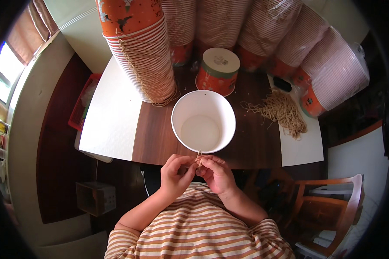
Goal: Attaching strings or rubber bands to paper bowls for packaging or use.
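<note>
A white paper bucket (203, 121) stands open and empty on the dark wooden table (153, 134), close to its near edge. Just below the bucket's rim, my left hand (174, 175) and my right hand (216, 173) meet, fingertips pinched together on a short piece of tan string (199, 159). The string sticks up between the thumbs and touches the bucket's near rim. A loose heap of the same tan strings (283, 111) lies to the right on the table.
Tall stacks of orange and white paper buckets (145, 52) lean across the back of the table, one with strings hanging down it. An upturned orange bucket (218, 71) stands behind the white one. White sheets (110, 116) cover both table ends. A wooden chair (328, 207) is lower right.
</note>
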### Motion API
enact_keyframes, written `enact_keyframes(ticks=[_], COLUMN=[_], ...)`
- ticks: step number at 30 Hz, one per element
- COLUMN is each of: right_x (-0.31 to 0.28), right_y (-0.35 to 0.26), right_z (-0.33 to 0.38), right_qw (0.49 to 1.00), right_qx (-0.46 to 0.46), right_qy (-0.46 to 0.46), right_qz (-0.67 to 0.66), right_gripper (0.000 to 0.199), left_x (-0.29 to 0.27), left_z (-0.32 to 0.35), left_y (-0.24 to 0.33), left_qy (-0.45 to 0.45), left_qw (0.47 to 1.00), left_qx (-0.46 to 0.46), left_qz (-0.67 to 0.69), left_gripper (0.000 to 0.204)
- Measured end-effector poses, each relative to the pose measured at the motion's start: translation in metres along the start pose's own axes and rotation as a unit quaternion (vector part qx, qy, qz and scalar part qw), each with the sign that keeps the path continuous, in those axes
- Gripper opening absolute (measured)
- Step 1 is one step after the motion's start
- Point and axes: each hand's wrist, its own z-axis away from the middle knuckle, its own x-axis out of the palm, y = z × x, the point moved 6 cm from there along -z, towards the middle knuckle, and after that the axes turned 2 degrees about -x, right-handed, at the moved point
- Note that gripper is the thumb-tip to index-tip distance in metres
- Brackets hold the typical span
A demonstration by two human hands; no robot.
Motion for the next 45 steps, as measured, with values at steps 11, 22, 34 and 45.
enact_keyframes(ticks=[11,22,34,45], right_x=[0.000,0.000,-0.004,0.000], right_y=[0.007,0.002,-0.018,-0.011], right_z=[0.000,-0.006,-0.003,-0.003], right_qw=[1.000,0.997,0.945,0.968], right_qx=[-0.002,-0.010,-0.177,-0.113], right_qy=[0.011,0.026,0.045,-0.012], right_qz=[0.010,0.066,0.271,0.222], right_gripper=[0.012,0.011,0.010,0.011], left_x=[0.001,0.000,-0.004,0.000], left_z=[0.002,0.001,-0.005,-0.006], left_y=[0.027,-0.010,-0.020,-0.021], left_qy=[0.037,-0.058,-0.049,-0.047], left_qw=[0.960,0.991,0.973,0.974], left_qx=[0.250,-0.055,-0.130,-0.118], left_qz=[-0.117,0.107,0.186,0.189], left_gripper=[0.025,0.006,0.004,0.013])
